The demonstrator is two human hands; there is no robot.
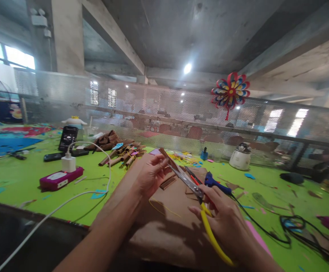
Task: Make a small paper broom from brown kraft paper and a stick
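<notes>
My left hand [149, 175] pinches a narrow brown strip [165, 154], apparently paper or card, in front of me. My right hand [224, 213] grips scissors [193, 186] with yellow handles; their blades point up and left, reaching the strip near my left fingertips. Whether the blades are parted is hard to make out. Below both hands lies a sheet of brown paper [153, 236] with a thin yellow string [155, 209] over it. Folded brown strips [168, 182] rest between my hands. Just beyond my right hand is a blue glue gun [213, 181].
A purple power strip [62, 179] with a white charger [68, 163] and trailing white cable [59, 204] is at left, near a propped phone [68, 138]. Brown tubes [124, 155] are piled behind. A white figurine [239, 158] and black cord [289, 226] are at right.
</notes>
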